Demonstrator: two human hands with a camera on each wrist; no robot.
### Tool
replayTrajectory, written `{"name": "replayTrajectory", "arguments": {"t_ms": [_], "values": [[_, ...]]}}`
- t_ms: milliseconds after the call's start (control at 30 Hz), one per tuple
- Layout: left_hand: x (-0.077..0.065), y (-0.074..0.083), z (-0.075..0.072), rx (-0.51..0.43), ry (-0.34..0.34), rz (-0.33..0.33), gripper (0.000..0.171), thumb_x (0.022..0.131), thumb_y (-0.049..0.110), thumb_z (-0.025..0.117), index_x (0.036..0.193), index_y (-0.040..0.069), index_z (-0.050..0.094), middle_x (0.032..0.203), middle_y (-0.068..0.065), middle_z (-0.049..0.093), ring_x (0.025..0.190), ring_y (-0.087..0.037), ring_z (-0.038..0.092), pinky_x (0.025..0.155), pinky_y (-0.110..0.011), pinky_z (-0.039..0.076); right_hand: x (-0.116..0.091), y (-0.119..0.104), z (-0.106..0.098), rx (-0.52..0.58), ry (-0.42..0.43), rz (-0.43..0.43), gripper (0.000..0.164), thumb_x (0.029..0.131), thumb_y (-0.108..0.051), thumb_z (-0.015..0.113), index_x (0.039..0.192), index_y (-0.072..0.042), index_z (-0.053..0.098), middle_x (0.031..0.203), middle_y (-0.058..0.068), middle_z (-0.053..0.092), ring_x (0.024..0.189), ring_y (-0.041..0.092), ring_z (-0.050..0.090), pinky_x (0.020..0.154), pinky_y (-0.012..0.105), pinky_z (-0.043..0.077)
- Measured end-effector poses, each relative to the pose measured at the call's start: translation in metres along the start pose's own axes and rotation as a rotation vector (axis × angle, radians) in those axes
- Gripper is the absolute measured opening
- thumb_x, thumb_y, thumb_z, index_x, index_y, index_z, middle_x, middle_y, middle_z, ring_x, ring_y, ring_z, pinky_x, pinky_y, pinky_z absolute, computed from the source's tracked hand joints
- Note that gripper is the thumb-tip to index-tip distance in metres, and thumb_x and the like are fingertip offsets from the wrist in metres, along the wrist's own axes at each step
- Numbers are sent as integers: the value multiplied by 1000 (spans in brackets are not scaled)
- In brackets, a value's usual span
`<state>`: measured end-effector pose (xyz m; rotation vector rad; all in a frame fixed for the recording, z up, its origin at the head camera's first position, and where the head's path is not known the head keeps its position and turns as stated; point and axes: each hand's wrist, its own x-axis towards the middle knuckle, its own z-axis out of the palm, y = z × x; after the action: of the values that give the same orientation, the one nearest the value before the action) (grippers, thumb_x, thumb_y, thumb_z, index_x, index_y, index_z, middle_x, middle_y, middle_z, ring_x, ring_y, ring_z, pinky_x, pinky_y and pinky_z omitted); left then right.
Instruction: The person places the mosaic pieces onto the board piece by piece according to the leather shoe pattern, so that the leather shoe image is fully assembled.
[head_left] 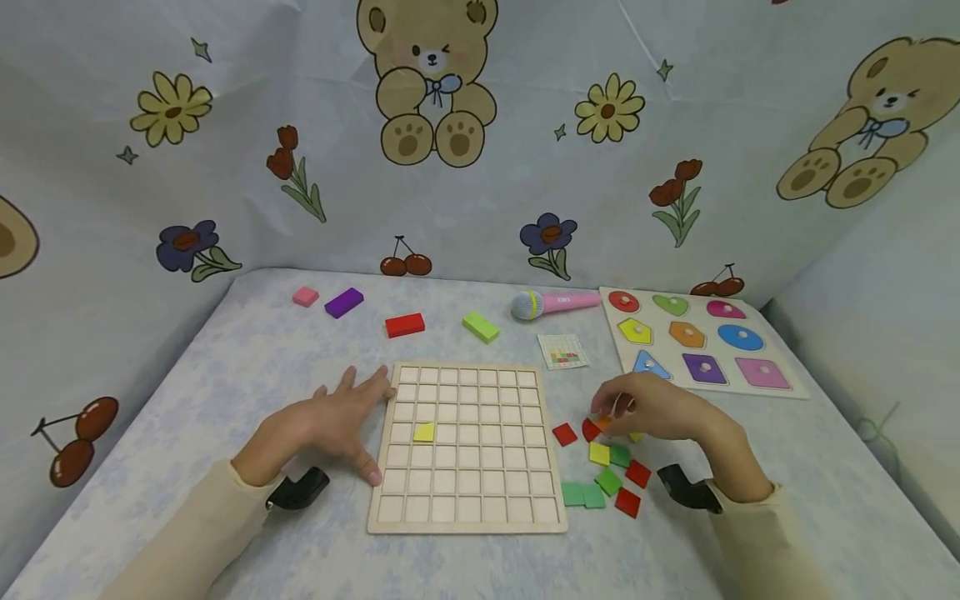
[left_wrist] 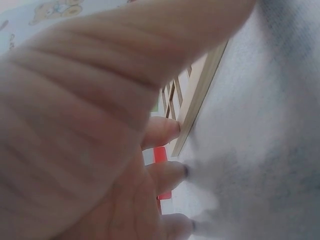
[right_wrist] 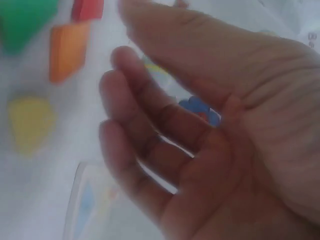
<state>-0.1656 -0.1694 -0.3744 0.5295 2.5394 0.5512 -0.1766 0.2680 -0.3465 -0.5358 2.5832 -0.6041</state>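
Note:
A square wooden grid board (head_left: 465,528) lies flat, one yellow tile (head_left: 423,432) in a cell left of its middle. My left hand (head_left: 330,427) is spread on the table, its thumb and a fingertip touching the board's left edge. Over the loose tiles right of the board hovers my right hand (head_left: 660,407), its fingers softly bent. The right wrist view shows no tile between thumb and fingers; an orange tile (right_wrist: 69,51) lies beyond the fingertips. Around it are red tiles (head_left: 565,434), green tiles (head_left: 608,481) and yellow tiles (head_left: 599,453).
A small pattern card (head_left: 562,352) lies past the board's far right corner. Behind it are a pink toy microphone (head_left: 558,303) and a shape puzzle board (head_left: 738,354). Along the back sit a red block (head_left: 405,325), a lime block (head_left: 481,327), a purple block (head_left: 344,302) and a pink block (head_left: 305,297).

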Motion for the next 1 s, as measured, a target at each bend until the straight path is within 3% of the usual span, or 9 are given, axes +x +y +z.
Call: {"name": "replayTrajectory", "arguments": {"t_ms": [367,533,800,1000], "values": [[-2,-2,0,-21,3,13,124,52,48,97,152,9,33,168,-21,6,149,-56,-5,105,-83,5,-5,29,0,-21,-32,289,34,75,-26,89,94,-12,64,90,3,59,86,20,53,72,34,49],[-2,-2,0,-23,3,17,125,53,49,96,153,9,32,168,-21,6,149,-56,-5,105,-83,4,-6,29,-2,-35,-20,295,32,76,-22,88,94,-13,64,89,4,59,85,21,52,71,33,49],[-3,-3,0,-25,1,17,122,54,48,96,152,10,34,168,-20,4,149,-55,-6,105,-83,4,-8,23,-10,-25,-27,253,22,82,-14,80,101,-16,70,103,4,67,96,21,59,78,39,57],[-2,-2,-1,-24,-5,13,122,54,50,96,152,11,34,168,-20,4,150,-55,-6,105,-83,3,-5,21,-7,-51,32,215,16,85,-8,75,100,-12,72,99,5,69,91,21,60,78,38,57]]}}
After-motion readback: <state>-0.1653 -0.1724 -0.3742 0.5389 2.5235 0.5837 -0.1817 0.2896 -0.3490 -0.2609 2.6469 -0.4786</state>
